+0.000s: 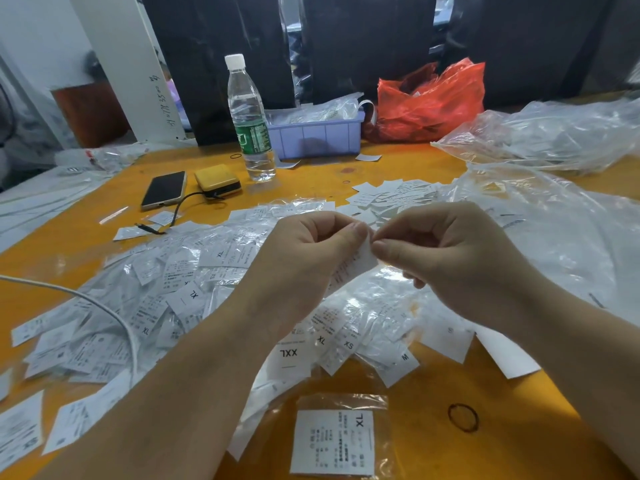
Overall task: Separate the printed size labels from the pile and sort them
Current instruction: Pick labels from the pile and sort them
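A sprawling pile of white printed size labels (180,299), many in clear sleeves, fills the frame's centre and left. One label (356,263) hangs tilted at centre. A bagged XL label (334,441) lies flat at bottom centre.

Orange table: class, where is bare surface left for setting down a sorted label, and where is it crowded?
Bare table lies between the water bottle and the clear bags, and near the rubber band beside the bagged XL label. The label pile crowds the middle and left.
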`<action>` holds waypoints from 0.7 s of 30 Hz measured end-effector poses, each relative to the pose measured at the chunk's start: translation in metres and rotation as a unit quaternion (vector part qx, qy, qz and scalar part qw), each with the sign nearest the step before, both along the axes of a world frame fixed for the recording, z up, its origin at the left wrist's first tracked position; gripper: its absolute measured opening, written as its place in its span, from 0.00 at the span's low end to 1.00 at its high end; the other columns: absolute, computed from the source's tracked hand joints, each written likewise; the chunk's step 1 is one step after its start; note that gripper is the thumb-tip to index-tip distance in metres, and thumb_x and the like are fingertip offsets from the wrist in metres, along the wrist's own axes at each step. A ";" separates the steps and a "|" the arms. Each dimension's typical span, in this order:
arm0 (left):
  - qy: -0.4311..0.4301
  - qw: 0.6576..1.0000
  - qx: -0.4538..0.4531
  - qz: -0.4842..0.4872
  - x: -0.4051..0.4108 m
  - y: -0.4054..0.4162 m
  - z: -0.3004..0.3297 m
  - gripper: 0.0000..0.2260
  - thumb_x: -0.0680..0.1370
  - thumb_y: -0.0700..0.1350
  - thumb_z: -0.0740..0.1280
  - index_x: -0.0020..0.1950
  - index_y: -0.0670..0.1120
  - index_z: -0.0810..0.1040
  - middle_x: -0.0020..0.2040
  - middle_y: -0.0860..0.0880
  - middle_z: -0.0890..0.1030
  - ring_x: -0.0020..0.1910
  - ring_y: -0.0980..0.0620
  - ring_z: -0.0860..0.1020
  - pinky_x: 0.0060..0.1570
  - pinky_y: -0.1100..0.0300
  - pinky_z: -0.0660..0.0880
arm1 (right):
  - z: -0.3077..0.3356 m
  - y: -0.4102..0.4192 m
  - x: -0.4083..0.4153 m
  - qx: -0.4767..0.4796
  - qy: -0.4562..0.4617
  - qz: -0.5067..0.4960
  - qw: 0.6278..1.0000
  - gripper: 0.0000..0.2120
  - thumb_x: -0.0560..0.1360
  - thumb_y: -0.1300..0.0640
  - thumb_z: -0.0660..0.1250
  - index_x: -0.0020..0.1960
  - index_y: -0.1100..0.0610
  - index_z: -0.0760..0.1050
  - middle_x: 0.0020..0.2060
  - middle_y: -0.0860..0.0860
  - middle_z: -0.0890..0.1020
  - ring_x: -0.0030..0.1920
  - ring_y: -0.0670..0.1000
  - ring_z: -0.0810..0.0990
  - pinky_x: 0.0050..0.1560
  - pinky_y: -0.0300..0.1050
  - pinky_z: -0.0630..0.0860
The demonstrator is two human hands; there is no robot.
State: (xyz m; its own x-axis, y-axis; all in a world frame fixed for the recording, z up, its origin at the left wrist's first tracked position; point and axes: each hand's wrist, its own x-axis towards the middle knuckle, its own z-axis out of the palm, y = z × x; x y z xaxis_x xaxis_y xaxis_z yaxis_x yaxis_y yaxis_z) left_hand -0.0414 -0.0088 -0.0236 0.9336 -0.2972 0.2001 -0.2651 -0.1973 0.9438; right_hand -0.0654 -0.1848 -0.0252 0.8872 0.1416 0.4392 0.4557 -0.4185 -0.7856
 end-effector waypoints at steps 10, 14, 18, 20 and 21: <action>0.004 0.995 0.035 0.088 0.007 0.011 0.006 0.08 0.77 0.51 0.69 0.42 0.51 0.85 0.34 0.57 0.81 0.31 0.64 0.76 0.31 0.68 0.73 | 0.002 -0.024 0.011 -0.039 0.036 -0.104 0.993 0.04 0.74 0.55 0.70 0.42 0.49 0.83 0.32 0.41 0.82 0.31 0.42 0.79 0.37 0.43 0.78; 0.012 0.996 0.039 0.077 0.005 0.007 0.005 0.07 0.77 0.50 0.70 0.40 0.52 0.84 0.34 0.57 0.81 0.34 0.61 0.77 0.34 0.66 0.74 | 0.001 -0.016 0.007 -0.022 0.091 -0.012 0.996 0.08 0.73 0.49 0.69 0.40 0.52 0.83 0.31 0.49 0.82 0.31 0.45 0.79 0.32 0.40 0.78; -0.033 0.990 0.092 0.103 0.008 0.012 0.006 0.07 0.77 0.50 0.70 0.40 0.52 0.83 0.37 0.56 0.82 0.37 0.59 0.78 0.34 0.67 0.71 | 0.001 -0.022 0.011 -0.091 0.024 -0.102 0.990 0.05 0.74 0.54 0.69 0.42 0.50 0.83 0.31 0.44 0.82 0.31 0.42 0.79 0.31 0.36 0.76; -0.089 0.967 0.181 0.156 0.012 0.019 0.006 0.04 0.77 0.49 0.69 0.43 0.52 0.82 0.41 0.55 0.82 0.41 0.57 0.78 0.35 0.64 0.69 | 0.002 -0.028 0.013 -0.110 0.005 -0.156 0.982 0.07 0.76 0.60 0.68 0.44 0.51 0.83 0.33 0.44 0.83 0.31 0.46 0.80 0.32 0.40 0.77; -0.110 0.949 0.233 0.181 0.014 0.021 0.007 0.02 0.77 0.49 0.69 0.46 0.53 0.81 0.45 0.55 0.81 0.44 0.56 0.77 0.37 0.63 0.70 | 0.001 -0.029 0.014 -0.129 0.008 -0.168 0.977 0.09 0.76 0.62 0.67 0.46 0.51 0.83 0.36 0.46 0.83 0.31 0.46 0.80 0.32 0.41 0.77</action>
State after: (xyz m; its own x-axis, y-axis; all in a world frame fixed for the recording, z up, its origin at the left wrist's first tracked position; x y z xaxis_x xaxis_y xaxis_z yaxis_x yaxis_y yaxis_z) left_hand -0.0278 0.0126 -0.0168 0.9423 -0.0688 0.3278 -0.2809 -0.6953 0.6615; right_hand -0.0510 -0.2137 -0.0242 0.9090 -0.0549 0.4133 0.2472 -0.7272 -0.6403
